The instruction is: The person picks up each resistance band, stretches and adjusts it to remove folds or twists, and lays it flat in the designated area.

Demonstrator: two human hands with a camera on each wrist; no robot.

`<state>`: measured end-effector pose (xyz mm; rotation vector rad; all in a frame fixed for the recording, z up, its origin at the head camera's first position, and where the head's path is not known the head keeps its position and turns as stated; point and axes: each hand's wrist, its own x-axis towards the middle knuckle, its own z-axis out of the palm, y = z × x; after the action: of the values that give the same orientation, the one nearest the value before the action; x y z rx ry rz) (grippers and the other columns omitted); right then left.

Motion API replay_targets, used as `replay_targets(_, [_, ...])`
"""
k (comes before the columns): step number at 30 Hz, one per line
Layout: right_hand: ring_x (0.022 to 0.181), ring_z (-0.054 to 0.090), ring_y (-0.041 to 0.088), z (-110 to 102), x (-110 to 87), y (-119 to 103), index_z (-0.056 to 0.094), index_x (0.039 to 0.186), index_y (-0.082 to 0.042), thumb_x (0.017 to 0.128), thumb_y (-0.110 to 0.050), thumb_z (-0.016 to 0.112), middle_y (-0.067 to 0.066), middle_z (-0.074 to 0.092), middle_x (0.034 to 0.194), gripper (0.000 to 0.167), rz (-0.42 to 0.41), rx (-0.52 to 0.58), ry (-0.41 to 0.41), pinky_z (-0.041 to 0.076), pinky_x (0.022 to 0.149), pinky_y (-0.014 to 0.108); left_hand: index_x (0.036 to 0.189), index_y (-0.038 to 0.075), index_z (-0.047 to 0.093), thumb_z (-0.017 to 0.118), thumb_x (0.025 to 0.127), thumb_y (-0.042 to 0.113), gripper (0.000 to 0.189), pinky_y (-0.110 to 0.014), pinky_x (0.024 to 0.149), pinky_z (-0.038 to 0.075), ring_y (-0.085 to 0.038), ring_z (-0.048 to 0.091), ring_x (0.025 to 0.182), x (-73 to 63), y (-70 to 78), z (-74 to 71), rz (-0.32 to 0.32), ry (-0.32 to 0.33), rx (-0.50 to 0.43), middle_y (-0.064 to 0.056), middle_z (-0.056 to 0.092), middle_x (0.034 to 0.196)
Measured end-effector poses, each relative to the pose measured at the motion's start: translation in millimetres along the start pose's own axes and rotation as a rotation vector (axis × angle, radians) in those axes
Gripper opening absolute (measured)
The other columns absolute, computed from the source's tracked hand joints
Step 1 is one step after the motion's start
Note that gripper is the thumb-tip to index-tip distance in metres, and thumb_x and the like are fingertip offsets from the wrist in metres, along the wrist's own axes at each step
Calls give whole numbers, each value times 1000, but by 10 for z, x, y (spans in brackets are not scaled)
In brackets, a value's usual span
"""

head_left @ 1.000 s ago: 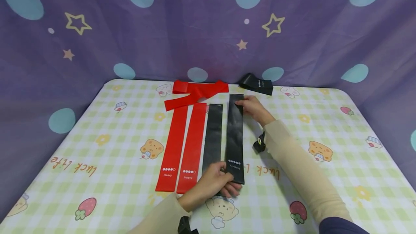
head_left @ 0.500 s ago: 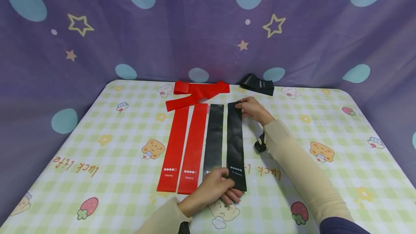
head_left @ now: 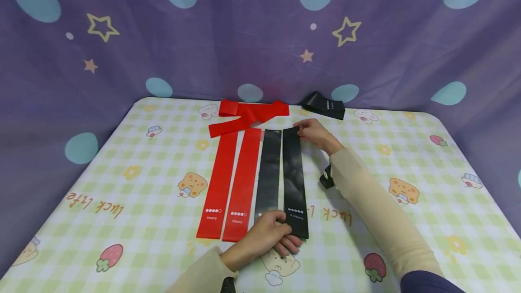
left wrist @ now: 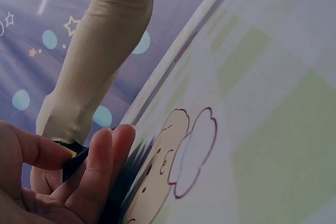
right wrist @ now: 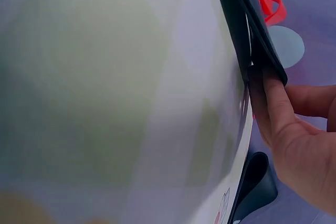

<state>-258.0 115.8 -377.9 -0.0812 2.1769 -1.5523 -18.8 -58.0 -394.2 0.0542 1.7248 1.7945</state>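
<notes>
A black resistance band [head_left: 294,175] marked X-Heavy is stretched lengthwise at the right of a row of bands. Its near end is pinched by my left hand [head_left: 269,233], whose wrist view shows the black edge between thumb and fingers. At the far end my right hand [head_left: 319,135] grips the band; in the right wrist view, fingers [right wrist: 278,98] of that hand reach between its layers. Just to the left lies another black band [head_left: 268,171], its near end partly covered by my left hand. Two red bands [head_left: 220,175] marked Heavy lie flat farther left.
Behind the row, a loosely folded red band [head_left: 264,113] overlaps the far end of the leftmost red one. A curled black band [head_left: 325,106] rests near the table's back edge. The checked tablecloth [head_left: 154,220] covers the table, with a purple curtain [head_left: 260,35] behind.
The held black band has come down and nearer, its far end drawn left towards the other black band. Both hands have kept their hold; the other bands lie as before.
</notes>
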Motion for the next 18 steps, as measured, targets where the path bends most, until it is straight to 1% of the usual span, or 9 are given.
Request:
replay_targets(2, [82, 41, 14, 13, 10, -14, 43, 136, 9, 92, 7, 39, 4, 33, 91, 45, 0, -4, 3, 47, 79, 24, 110, -3, 44, 44, 90, 2, 21, -28, 56, 58, -27, 73, 74, 1, -5, 2, 7, -7, 5, -29, 69, 94])
replay_targets(4, [75, 38, 11, 25, 17, -23, 43, 136, 10, 91, 8, 41, 3, 31, 88, 45, -1, -9, 8, 44, 67, 18, 111, -4, 44, 44, 90, 3, 22, -30, 57, 58, -29, 72, 75, 4, -10, 5, 10, -12, 7, -29, 69, 94])
replay_targets(6, [76, 38, 12, 39, 24, -31, 43, 136, 10, 90, 9, 41, 3, 31, 90, 45, -4, -3, 11, 44, 66, 17, 110, -3, 44, 44, 90, 3, 20, -29, 57, 58, -28, 73, 75, 1, -1, 10, 5, -9, 1, -28, 69, 94])
replay_targets(8, [77, 39, 12, 41, 27, -35, 42, 136, 11, 90, 9, 41, 4, 32, 90, 46, -7, -1, 8, 45, 67, 17, 105, 0, 45, 45, 90, 3, 15, -28, 57, 58, -27, 73, 74, 0, 4, 16, 2, -6, -5, -28, 70, 93])
replay_targets(10, [79, 40, 13, 39, 24, -38, 43, 135, 11, 90, 9, 41, 4, 33, 89, 45, -5, -3, 10, 46, 72, 20, 101, 2, 44, 45, 90, 2, 12, -27, 56, 57, -25, 73, 73, -2, 8, 19, 0, -3, -9, -28, 70, 92])
replay_targets(12, [83, 42, 14, 26, 21, -33, 42, 136, 11, 91, 8, 41, 4, 35, 90, 45, -2, -10, 6, 49, 81, 26, 99, 2, 44, 45, 89, 1, 10, -27, 56, 57, -25, 73, 72, -6, 12, 22, 3, -3, -5, -28, 70, 92])
replay_targets(13, [88, 44, 16, 18, 19, -28, 41, 136, 11, 91, 8, 40, 5, 37, 93, 45, 0, -14, 3, 49, 88, 30, 98, 2, 44, 45, 89, 1, 9, -27, 56, 57, -25, 73, 72, -9, 15, 23, 4, -3, -3, -29, 70, 91])
replay_targets(15, [99, 45, 19, 5, 14, -22, 41, 137, 10, 92, 8, 40, 8, 39, 101, 45, 4, -18, 1, 46, 100, 38, 96, 3, 46, 46, 89, 1, 7, -27, 55, 57, -24, 73, 71, -15, 22, 25, -4, -2, -4, -28, 70, 91])
replay_targets(18, [110, 43, 23, -10, 2, -22, 40, 137, 11, 92, 8, 39, 14, 38, 118, 46, 6, -20, 0, 39, 107, 46, 90, 4, 47, 47, 90, 3, 2, -26, 56, 57, -22, 72, 70, -21, 27, 28, -25, -9, -4, -27, 70, 90])
